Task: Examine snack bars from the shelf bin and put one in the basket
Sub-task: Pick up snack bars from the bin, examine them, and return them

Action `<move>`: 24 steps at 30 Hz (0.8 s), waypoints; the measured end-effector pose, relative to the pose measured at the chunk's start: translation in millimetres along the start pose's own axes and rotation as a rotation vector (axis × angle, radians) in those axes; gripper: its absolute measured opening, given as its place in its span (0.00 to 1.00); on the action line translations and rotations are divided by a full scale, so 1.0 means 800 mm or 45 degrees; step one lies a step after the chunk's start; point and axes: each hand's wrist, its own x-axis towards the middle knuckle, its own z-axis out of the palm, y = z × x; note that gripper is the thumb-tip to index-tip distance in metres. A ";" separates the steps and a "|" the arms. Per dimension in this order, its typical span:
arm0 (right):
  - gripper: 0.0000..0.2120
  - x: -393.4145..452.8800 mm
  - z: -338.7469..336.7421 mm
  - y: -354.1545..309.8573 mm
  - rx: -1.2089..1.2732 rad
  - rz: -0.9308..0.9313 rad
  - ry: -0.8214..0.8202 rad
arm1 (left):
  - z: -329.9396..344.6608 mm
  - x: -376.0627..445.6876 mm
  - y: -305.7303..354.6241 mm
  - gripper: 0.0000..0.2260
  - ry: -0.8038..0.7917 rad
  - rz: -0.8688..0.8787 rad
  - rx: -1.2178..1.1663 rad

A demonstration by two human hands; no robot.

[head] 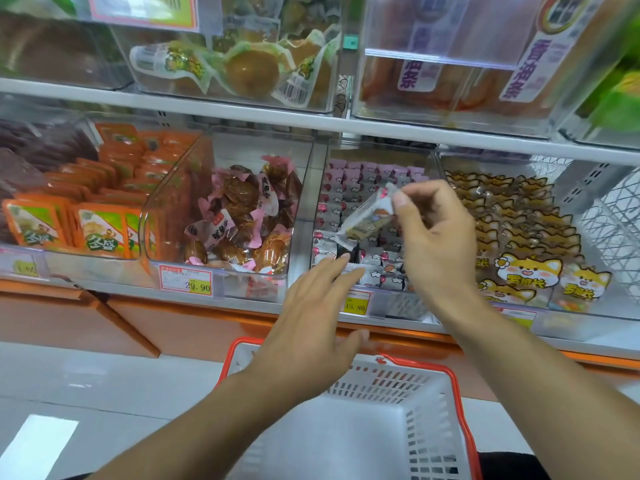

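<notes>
Snack bar (367, 216) pinched by one end in my right hand (433, 237), held tilted above shelf bin (377, 292), clear of bars packed inside. My left hand (311, 313) open, fingers straight, tips at bin's front edge, holding nothing. Basket (429, 403) below, near shelf's front edge, looks empty as far as visible. Judgement: examining underway; drop into basket not yet done
</notes>
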 end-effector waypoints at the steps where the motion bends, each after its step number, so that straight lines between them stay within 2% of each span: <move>1: 0.06 -0.002 -0.004 -0.002 0.067 0.064 0.048 | -0.002 0.001 0.003 0.31 0.076 -0.033 -0.093; 5: 0.04 -0.021 -0.015 -0.005 0.498 0.605 0.124 | -0.016 0.005 0.010 0.15 0.430 -0.358 -0.744; 8: 0.05 -0.034 -0.021 -0.004 0.731 0.835 0.123 | -0.025 0.009 0.007 0.12 0.494 -0.565 -1.007; 13: 0.03 -0.040 -0.028 -0.001 0.866 0.948 0.051 | -0.027 0.005 -0.001 0.05 0.466 -0.721 -1.124; 16: 0.07 -0.039 -0.034 0.001 0.914 0.982 -0.005 | -0.027 0.005 -0.003 0.07 0.424 -0.756 -1.183; 20: 0.11 -0.038 -0.041 0.002 0.896 0.997 -0.037 | -0.025 0.007 -0.002 0.11 0.423 -0.709 -1.171; 24: 0.17 -0.038 -0.045 0.001 0.880 1.002 -0.099 | -0.022 0.010 -0.002 0.10 0.414 -0.642 -1.266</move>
